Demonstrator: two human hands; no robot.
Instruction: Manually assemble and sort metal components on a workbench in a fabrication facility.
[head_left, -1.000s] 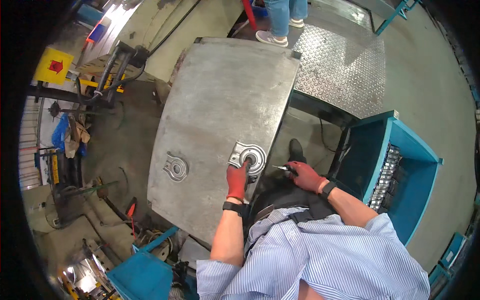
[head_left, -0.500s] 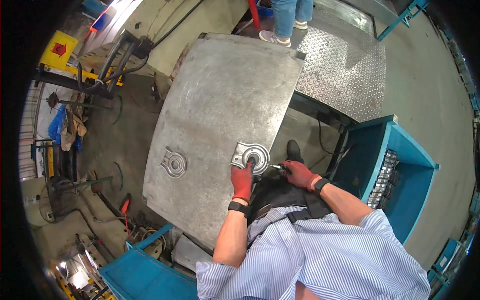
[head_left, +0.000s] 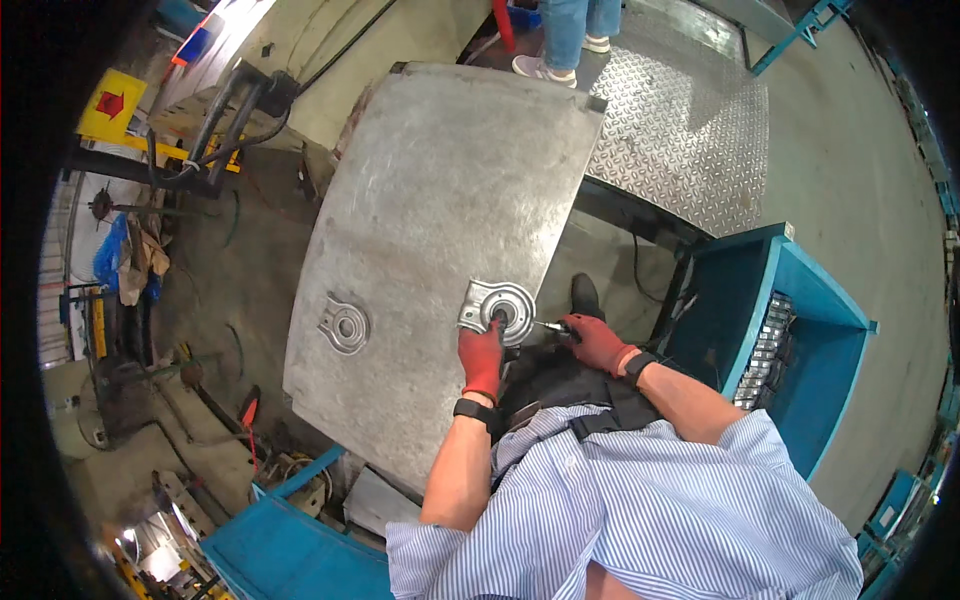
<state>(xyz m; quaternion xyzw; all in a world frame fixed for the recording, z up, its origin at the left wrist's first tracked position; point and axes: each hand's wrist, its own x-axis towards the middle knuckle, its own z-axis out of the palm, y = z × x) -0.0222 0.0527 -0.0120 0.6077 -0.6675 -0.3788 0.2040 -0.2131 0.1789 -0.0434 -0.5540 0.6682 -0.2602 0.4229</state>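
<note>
A stamped metal bracket [head_left: 516, 300] with a round ringed end and a central hole lies at the right edge of the metal table [head_left: 440, 180]. My left hand [head_left: 482, 355], in a red glove, holds it down, with dark fingertips at the hole. In my red-gloved right hand [head_left: 597, 345] is a slim tool [head_left: 553, 327] with a dark handle and a thin metal shaft. Its tip is at or close to the bracket's outer rim; contact is too small to tell. A second, similar bracket [head_left: 346, 325] rests on the table to the left, untouched.
To the right stands a blue bin [head_left: 795, 330] with a stack of metal parts [head_left: 766, 350] inside. Another blue container [head_left: 300, 545] is at lower left. A person's legs [head_left: 567, 40] show beyond the table, beside a tread-plate platform [head_left: 690, 140]. Machinery and cables fill the left.
The whole view has shifted slightly. Both hands keep nearly the same place at the bracket, and the tool stays at its rim.
</note>
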